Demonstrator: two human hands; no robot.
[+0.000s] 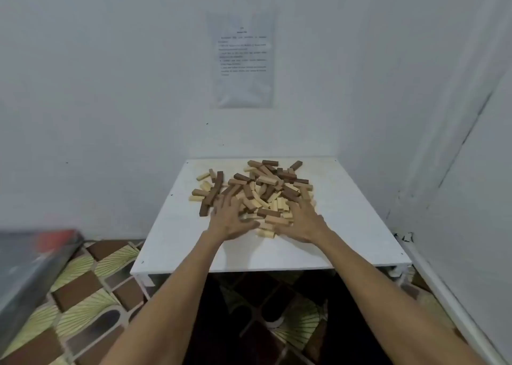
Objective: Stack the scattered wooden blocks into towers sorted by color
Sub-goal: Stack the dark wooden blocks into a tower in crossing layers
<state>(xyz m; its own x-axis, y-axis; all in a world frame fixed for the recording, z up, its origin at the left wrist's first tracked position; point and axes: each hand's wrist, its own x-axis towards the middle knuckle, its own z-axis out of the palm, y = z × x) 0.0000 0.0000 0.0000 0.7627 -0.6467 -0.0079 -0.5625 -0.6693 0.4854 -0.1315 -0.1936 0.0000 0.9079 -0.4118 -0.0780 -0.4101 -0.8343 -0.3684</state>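
Observation:
A loose heap of wooden blocks point(263, 187) lies on the white table point(346, 220), mixing dark brown, mid brown and pale cream pieces. A long dark brown block point(212, 197) sits at the heap's left side, and a pale block point(203, 176) lies apart at the far left. My left hand point(228, 220) rests flat on the near left of the heap, fingers spread. My right hand point(303, 222) lies flat on the near right of the heap, fingers spread over pale blocks. Neither hand holds a block. Some blocks are hidden under my palms.
The table stands in a corner of white walls, with a printed sheet point(243, 60) on the far wall. A grey box with a red patch point(30, 262) sits at the left. The floor point(88, 295) has patterned brown and green tiles.

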